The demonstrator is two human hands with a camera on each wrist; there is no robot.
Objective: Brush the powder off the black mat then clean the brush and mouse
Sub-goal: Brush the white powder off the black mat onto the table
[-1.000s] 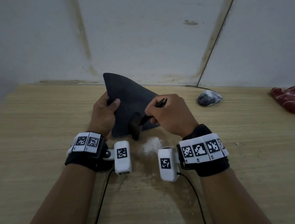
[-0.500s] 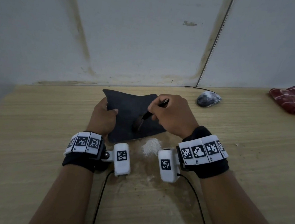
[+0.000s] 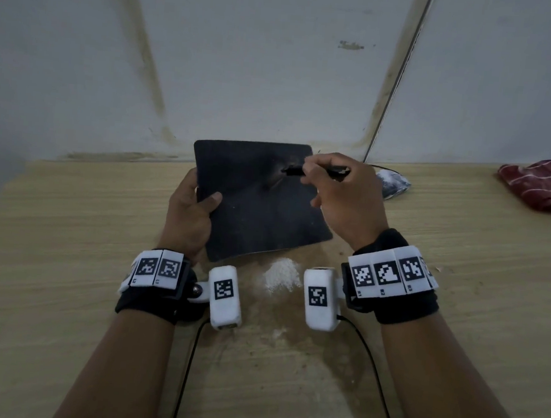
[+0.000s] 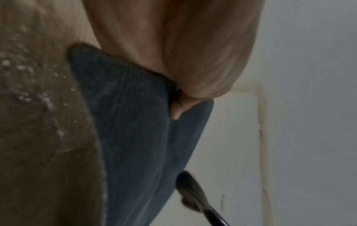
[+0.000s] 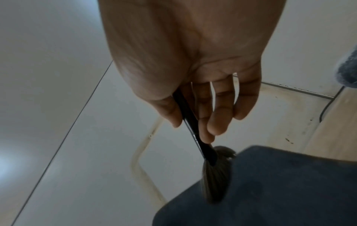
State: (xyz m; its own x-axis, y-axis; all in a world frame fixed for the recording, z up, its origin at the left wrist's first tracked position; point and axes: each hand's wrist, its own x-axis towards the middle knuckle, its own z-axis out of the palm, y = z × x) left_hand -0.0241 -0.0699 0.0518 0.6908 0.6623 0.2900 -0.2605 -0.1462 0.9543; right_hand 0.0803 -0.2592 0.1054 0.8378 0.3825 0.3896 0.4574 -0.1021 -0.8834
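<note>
The black mat (image 3: 261, 204) stands tilted up on its near edge at the table's middle. My left hand (image 3: 190, 208) grips its left edge, thumb on the front face (image 4: 176, 110). My right hand (image 3: 341, 194) pinches a black-handled brush (image 3: 292, 171) with its bristles against the upper right part of the mat (image 5: 270, 183); the fan-shaped bristles (image 5: 216, 172) touch the mat's top edge. A heap of white powder (image 3: 280, 275) lies on the table just below the mat. The mouse (image 3: 393, 184), dusted white, sits behind my right hand.
A red striped cloth (image 3: 542, 188) lies at the table's far right. The wall (image 3: 279, 60) stands close behind the mat. The mouse cable (image 5: 328, 105) runs along the wall's foot. Loose powder specks (image 3: 277, 332) dot the wooden table (image 3: 66, 258) near my wrists.
My left hand has raised and turned the mat so its face now stands squarely toward me. The right hand moved the brush from the mat's lower middle up to its top right.
</note>
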